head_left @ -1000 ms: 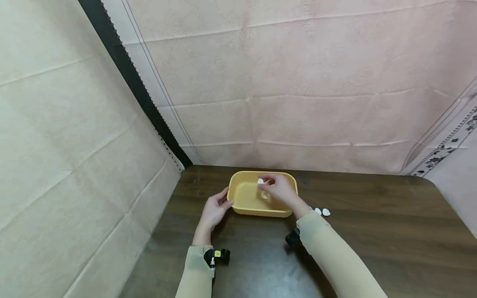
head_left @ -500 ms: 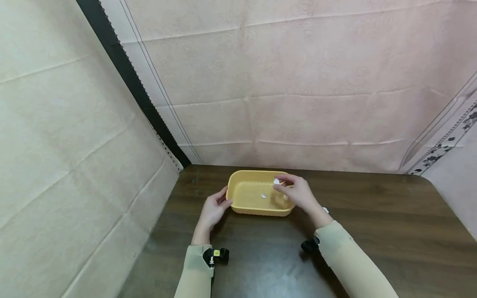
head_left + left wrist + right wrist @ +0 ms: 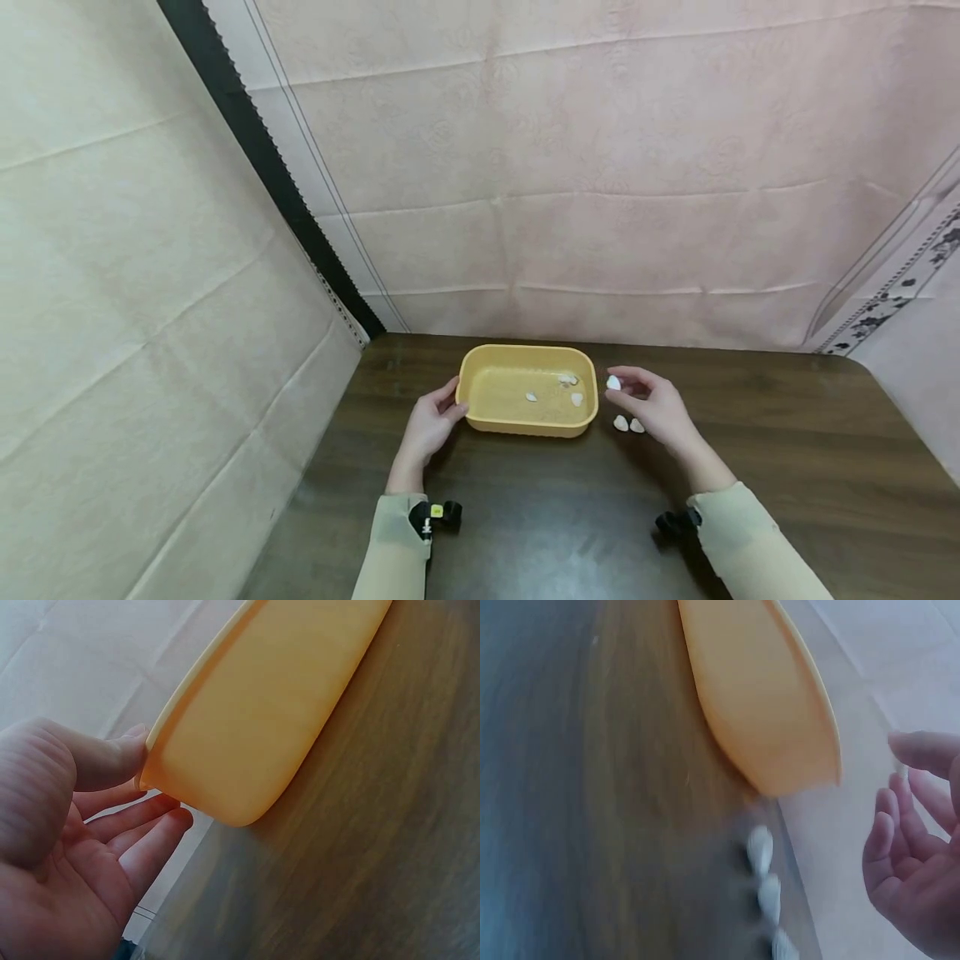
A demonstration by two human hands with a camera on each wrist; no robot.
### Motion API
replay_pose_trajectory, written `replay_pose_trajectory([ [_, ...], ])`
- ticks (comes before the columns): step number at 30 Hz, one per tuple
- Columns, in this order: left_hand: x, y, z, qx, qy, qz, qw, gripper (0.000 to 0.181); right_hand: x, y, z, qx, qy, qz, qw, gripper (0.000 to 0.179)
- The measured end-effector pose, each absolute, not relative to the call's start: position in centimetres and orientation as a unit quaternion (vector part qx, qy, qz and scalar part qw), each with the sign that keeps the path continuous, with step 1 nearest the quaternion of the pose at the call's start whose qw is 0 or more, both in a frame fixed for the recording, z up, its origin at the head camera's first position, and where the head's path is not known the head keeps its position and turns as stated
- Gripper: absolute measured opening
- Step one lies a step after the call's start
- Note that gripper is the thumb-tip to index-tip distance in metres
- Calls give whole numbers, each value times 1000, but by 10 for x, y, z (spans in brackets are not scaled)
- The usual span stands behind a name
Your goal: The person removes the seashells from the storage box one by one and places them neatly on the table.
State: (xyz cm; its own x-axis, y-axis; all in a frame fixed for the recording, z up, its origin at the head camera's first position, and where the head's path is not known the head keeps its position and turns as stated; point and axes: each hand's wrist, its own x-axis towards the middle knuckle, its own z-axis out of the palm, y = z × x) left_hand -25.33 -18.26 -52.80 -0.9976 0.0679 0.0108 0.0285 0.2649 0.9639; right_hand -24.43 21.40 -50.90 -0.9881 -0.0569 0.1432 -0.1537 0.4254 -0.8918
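A yellow plastic tray (image 3: 525,429) stands on the table with several small white shells (image 3: 577,399) in it. At its left end my left hand (image 3: 431,425) pinches the rim, thumb (image 3: 112,761) on the outside and fingers curled below the lip. Beyond the tray's right end, my right hand (image 3: 660,408) holds one white shell (image 3: 613,382) between thumb and fingertips, raised over the table. Close under that hand, more white shells (image 3: 621,423) lie on the wood; in the right wrist view these ridged shells (image 3: 760,851) form a row by the tray's corner.
The brown wooden table (image 3: 540,517) runs up to a pale cloth wall (image 3: 600,208) behind the tray. Another cloth panel (image 3: 165,375) hangs along the left side. A black wrist camera (image 3: 442,515) sits on the left sleeve.
My right hand has moved right, from over the tray to beyond its right end, with the shell still pinched. My left hand stays on the tray's rim.
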Motion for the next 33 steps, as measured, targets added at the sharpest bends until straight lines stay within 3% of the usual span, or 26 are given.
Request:
replay_pose_trajectory([
  [17, -252, -183, -530, 29, 795, 606, 11, 57, -204, 269, -528, 24, -853, 521, -20, 53],
  [33, -253, -183, -529, 31, 796, 604, 12, 56, -200, 303, -537, 12, -875, 482, -40, 50],
])
